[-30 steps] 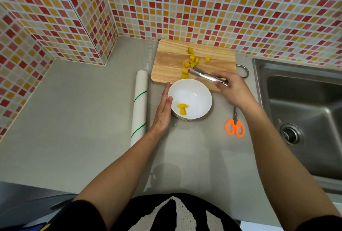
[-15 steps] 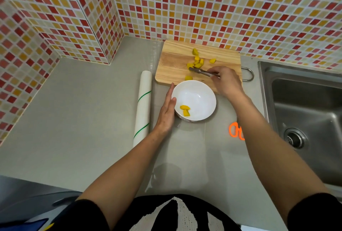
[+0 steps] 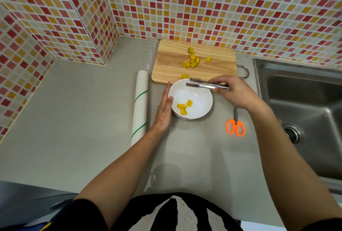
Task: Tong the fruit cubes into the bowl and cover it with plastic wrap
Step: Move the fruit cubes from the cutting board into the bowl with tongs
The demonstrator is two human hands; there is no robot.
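Soft, slippery yellow fruit cubes [image 3: 192, 61] lie mid-board on the pale wooden cutting board [image 3: 166, 64], one stray at its 6 o'clock edge; they likely want a light pinch across flat sides. The right hand [image 3: 235, 91] grips open, empty steel tongs [image 3: 205, 84] over the round white bowl [image 3: 201, 99], at its 12 o'clock. The left hand [image 3: 163, 110], fingers straight, steadies its 9 o'clock side. Three cubes sit inside now, against two half a second ago.

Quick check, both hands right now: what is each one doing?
Left hand: open, flat against the side of the bowl.
Right hand: grips the tongs, tips apart and empty over the bowl.
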